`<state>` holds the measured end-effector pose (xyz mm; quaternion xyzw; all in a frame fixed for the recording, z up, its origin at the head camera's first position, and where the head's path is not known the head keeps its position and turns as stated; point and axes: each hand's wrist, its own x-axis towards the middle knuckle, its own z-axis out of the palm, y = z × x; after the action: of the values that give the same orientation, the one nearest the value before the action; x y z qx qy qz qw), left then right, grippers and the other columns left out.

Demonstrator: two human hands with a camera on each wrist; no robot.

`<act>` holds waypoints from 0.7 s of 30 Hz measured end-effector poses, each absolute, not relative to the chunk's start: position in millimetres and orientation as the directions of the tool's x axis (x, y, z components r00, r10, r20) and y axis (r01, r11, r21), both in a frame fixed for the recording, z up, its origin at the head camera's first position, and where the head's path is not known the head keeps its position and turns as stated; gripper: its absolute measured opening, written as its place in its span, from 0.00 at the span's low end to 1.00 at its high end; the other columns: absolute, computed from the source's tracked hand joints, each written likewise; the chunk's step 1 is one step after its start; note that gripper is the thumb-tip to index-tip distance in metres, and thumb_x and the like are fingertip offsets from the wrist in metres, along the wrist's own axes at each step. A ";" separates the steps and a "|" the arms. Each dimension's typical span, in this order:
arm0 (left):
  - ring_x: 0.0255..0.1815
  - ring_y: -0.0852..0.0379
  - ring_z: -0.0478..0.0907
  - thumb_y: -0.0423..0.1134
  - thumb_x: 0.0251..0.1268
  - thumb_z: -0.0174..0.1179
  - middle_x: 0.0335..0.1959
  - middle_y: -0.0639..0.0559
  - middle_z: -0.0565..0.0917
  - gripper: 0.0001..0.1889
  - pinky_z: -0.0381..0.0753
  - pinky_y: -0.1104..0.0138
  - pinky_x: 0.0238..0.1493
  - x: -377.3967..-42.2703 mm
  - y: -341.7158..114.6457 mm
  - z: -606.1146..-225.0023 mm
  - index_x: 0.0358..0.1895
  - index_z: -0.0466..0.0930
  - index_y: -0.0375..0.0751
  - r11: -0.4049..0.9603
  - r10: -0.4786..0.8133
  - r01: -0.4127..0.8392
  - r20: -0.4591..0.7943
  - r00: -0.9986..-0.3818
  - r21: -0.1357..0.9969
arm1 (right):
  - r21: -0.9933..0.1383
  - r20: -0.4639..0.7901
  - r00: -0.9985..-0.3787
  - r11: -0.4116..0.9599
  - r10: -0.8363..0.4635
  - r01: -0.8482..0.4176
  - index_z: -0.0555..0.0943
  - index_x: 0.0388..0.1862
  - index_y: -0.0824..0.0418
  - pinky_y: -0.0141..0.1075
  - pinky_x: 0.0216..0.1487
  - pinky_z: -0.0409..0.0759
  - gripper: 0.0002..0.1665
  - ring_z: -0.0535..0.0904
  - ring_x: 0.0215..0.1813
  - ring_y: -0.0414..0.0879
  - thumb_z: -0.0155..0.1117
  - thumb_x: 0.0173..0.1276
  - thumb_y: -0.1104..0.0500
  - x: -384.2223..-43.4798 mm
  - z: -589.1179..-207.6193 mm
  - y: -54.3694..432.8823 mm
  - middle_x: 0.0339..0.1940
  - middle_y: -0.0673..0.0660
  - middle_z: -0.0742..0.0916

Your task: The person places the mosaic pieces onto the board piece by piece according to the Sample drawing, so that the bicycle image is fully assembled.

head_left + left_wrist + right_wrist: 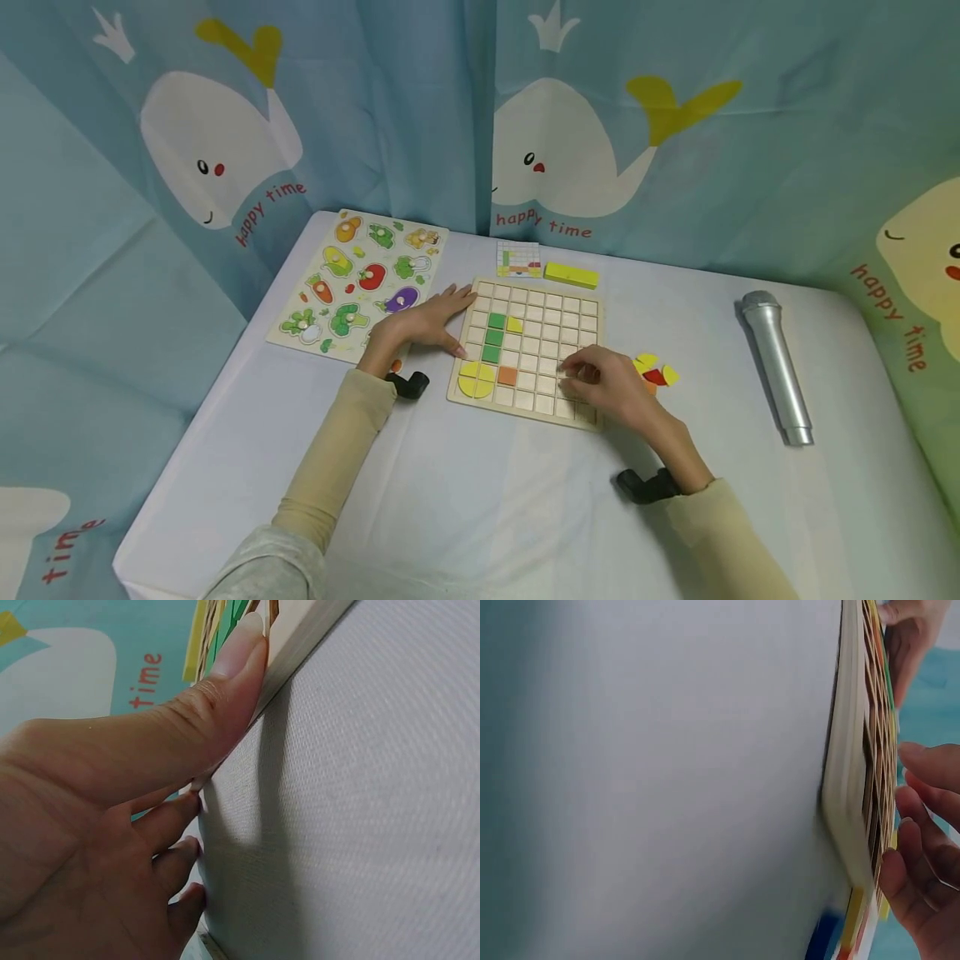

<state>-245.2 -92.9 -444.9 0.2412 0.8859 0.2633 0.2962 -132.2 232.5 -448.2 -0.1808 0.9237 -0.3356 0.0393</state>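
Note:
A wooden grid board (551, 342) lies on the table. My left hand (431, 321) rests at its left edge, thumb over the rim and the other fingers spread along the side. In the left wrist view the thumb (232, 667) overlaps the board's edge. My right hand (611, 383) is over the board's right part, its bent fingertips close to the cells, with no piece visible between them. Set in the grid are a yellow circle of quarter pieces (476, 379), three green squares (492, 337), an orange square (507, 376) and a yellow piece (514, 324).
Loose yellow, red and orange pieces (654, 375) lie right of the board, partly behind the right hand. Behind it are a pattern card (517, 259) and a yellow box (572, 275). A vegetable puzzle (358, 283) lies left, a silver microphone (778, 367) right.

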 end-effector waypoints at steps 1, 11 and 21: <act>0.87 0.48 0.29 0.45 0.58 0.76 0.87 0.51 0.38 0.58 0.36 0.47 0.85 -245.2 -93.2 -444.9 0.85 0.43 0.48 0.745 0.583 0.273 -0.397 -0.708 0.608 | -0.632 0.052 -0.933 0.712 -0.355 -0.306 0.88 0.44 0.65 0.31 0.35 0.78 0.10 0.78 0.35 0.43 0.73 0.63 0.67 -131.3 -447.7 236.2 0.36 0.54 0.87; 0.87 0.47 0.29 0.46 0.58 0.76 0.87 0.50 0.38 0.59 0.37 0.46 0.85 -244.1 -93.0 -443.7 0.85 0.43 0.48 0.743 0.585 0.273 -0.395 -0.709 0.611 | -0.569 0.050 -0.968 0.790 -0.246 -0.230 0.88 0.45 0.65 0.35 0.39 0.81 0.11 0.81 0.39 0.48 0.73 0.64 0.67 -123.6 -444.1 270.5 0.40 0.59 0.89; 0.87 0.47 0.28 0.45 0.58 0.76 0.87 0.49 0.38 0.58 0.36 0.47 0.85 -243.5 -93.1 -442.8 0.85 0.43 0.47 0.740 0.587 0.270 -0.395 -0.707 0.616 | -0.538 0.035 -0.985 0.827 -0.170 -0.163 0.85 0.46 0.68 0.30 0.34 0.77 0.13 0.78 0.38 0.53 0.73 0.63 0.68 -127.2 -445.1 290.0 0.39 0.63 0.86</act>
<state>-243.5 -93.1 -442.8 0.2421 0.8842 0.2673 0.2968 -127.2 290.0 -445.1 -0.0871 0.9559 -0.2805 0.0071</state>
